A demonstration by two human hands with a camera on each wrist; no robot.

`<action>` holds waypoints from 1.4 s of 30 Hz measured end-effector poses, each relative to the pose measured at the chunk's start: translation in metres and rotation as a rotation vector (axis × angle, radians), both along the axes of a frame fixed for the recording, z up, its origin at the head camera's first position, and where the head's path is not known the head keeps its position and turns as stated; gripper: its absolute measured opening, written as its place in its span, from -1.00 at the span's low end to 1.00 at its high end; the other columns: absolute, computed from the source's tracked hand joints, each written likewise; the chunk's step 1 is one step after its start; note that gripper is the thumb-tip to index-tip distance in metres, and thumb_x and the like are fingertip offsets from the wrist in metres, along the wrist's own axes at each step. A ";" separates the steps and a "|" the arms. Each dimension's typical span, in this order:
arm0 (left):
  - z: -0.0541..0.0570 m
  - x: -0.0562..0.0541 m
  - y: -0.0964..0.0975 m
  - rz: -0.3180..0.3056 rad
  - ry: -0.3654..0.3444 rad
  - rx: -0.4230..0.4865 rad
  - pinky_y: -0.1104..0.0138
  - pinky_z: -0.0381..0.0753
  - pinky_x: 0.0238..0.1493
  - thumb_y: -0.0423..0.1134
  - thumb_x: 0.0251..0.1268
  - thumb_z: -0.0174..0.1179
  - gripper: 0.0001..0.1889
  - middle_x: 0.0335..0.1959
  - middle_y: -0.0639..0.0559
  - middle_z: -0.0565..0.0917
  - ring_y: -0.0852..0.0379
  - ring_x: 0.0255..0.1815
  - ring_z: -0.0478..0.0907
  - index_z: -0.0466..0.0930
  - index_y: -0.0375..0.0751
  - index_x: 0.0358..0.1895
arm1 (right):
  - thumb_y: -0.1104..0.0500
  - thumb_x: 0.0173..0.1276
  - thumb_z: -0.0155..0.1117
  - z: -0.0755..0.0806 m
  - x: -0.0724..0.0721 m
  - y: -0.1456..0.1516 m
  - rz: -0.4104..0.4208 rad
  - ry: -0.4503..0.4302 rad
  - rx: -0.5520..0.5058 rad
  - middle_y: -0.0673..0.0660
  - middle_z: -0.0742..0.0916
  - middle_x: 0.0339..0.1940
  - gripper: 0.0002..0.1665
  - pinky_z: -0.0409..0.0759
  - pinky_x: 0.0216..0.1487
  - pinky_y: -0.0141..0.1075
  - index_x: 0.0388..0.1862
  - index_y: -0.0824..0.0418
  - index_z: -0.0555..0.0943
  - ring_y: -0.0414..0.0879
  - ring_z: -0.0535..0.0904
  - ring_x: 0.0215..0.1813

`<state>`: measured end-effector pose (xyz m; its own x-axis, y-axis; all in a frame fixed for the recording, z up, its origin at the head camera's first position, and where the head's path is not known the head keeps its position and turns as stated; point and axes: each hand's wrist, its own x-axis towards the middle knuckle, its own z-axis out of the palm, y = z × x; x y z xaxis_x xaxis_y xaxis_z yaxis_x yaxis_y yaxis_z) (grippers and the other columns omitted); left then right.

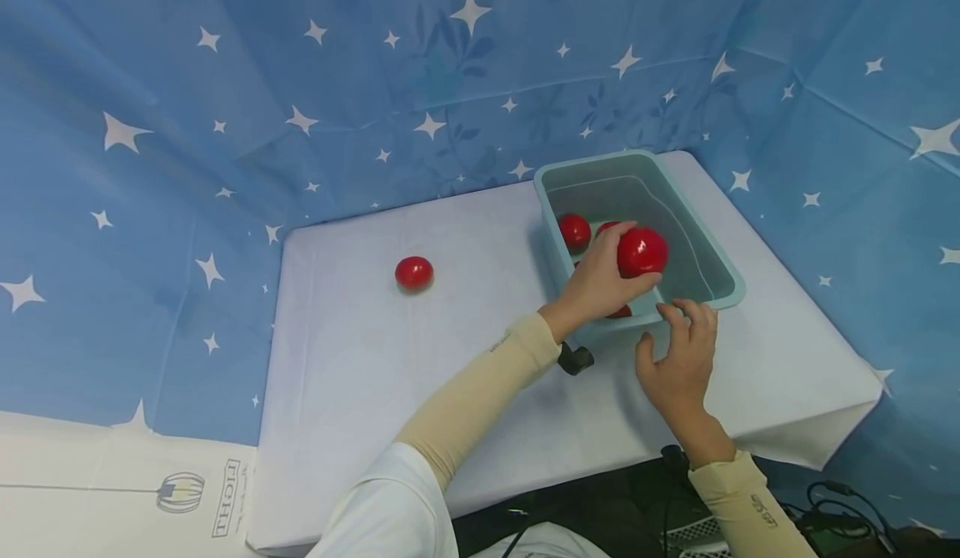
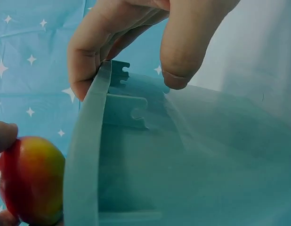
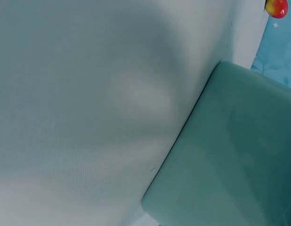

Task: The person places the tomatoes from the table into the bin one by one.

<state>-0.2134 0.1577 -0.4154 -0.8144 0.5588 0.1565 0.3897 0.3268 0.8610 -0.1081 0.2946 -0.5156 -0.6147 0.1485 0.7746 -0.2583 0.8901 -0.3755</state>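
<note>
In the head view my left hand holds a round, shiny red fruit between fingers and thumb, above the teal plastic bin. Its yellow-orange side shows in the left wrist view, where the fruit is beside the bin rim. My right hand is at the bin's near edge, fingers bent over the rim and thumb standing apart outside. Several red fruits, one of them a whole round fruit, lie in the bin, partly hidden by my left hand and arm.
Another red fruit lies on the white-covered table, left of the bin. A blue star-patterned curtain stands behind the table. Black cables hang below the table's near right edge.
</note>
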 end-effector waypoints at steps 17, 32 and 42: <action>-0.004 -0.007 -0.015 0.052 0.096 -0.031 0.32 0.30 0.38 0.10 0.21 0.31 -0.13 0.51 0.14 0.19 0.23 0.46 0.17 0.09 -0.02 0.52 | 0.31 0.02 0.22 -0.002 -0.002 -0.002 0.010 0.010 -0.018 0.35 0.49 0.12 -0.45 0.32 0.32 -0.02 0.08 0.35 0.48 0.27 0.35 0.16; -0.031 -0.038 -0.067 0.231 0.086 0.017 0.12 0.33 0.37 0.09 0.31 0.18 -0.27 0.40 0.03 0.30 0.12 0.40 0.25 0.19 -0.12 0.45 | 0.24 0.11 0.19 -0.003 -0.003 -0.001 -0.001 0.009 -0.052 0.33 0.51 0.14 -0.49 0.36 0.31 -0.01 0.10 0.30 0.50 0.25 0.36 0.22; -0.063 -0.059 -0.118 0.394 0.061 -0.045 0.10 0.26 0.40 0.12 0.34 0.16 -0.30 0.42 -0.03 0.29 0.04 0.45 0.21 0.22 -0.12 0.44 | 0.23 0.13 0.18 -0.002 -0.001 -0.002 -0.004 -0.015 -0.038 0.33 0.49 0.16 -0.48 0.34 0.33 -0.01 0.12 0.30 0.48 0.24 0.34 0.24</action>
